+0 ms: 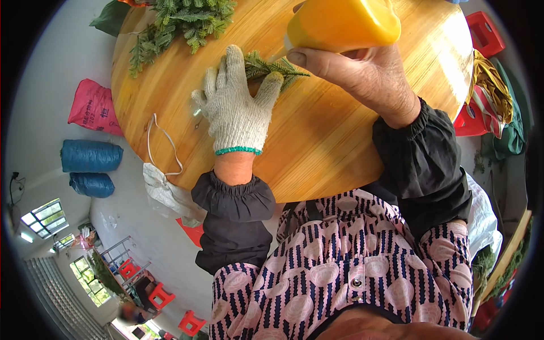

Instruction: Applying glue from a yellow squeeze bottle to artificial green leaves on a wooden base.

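Note:
My left hand [237, 107], in a white knit glove with a green cuff, presses a small green fern-like sprig [272, 69] flat against the round wooden table [317, 141]. The sprig's tip sticks out to the right of the gloved fingers. My bare right hand [362, 76] holds an orange squeeze bottle [343, 24] tilted over, its pale nozzle end pointing down toward the sprig. Black sleeve covers wrap both forearms.
A pile of green sprigs [181, 25] lies at the table's far left. A white face mask [161, 178] hangs over the near-left edge. A pink sack [93, 107] and blue sacks [90, 156] lie on the floor left; red stools [481, 34] stand right.

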`<action>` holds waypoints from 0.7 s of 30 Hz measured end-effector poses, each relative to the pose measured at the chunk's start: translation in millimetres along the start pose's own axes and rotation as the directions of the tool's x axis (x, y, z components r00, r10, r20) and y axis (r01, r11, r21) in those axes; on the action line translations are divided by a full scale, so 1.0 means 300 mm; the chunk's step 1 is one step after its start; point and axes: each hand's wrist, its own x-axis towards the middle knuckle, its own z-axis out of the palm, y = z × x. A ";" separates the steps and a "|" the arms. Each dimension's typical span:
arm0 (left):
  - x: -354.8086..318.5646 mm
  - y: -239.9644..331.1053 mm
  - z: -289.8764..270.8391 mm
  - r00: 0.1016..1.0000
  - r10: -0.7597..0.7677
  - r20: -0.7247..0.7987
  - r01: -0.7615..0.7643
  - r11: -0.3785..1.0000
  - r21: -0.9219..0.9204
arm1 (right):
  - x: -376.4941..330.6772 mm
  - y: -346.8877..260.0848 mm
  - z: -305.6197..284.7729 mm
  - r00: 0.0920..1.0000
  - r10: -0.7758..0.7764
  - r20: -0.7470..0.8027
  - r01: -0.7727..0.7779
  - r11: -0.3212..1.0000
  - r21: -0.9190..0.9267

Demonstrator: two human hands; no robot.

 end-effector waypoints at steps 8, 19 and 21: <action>-0.002 0.051 -0.085 0.952 0.090 -0.292 -0.112 0.992 -0.059 | 0.001 0.019 -0.003 1.000 0.025 -0.001 -0.025 0.998 0.052; 0.015 0.058 -0.047 0.966 -0.007 -0.258 -0.064 0.963 -0.263 | -0.001 -0.029 0.023 0.994 0.108 0.003 -0.108 0.994 0.026; 0.036 0.073 -0.067 0.982 0.024 -0.185 -0.049 0.989 -0.136 | -0.001 -0.034 0.024 0.983 0.181 -0.012 -0.181 0.983 0.019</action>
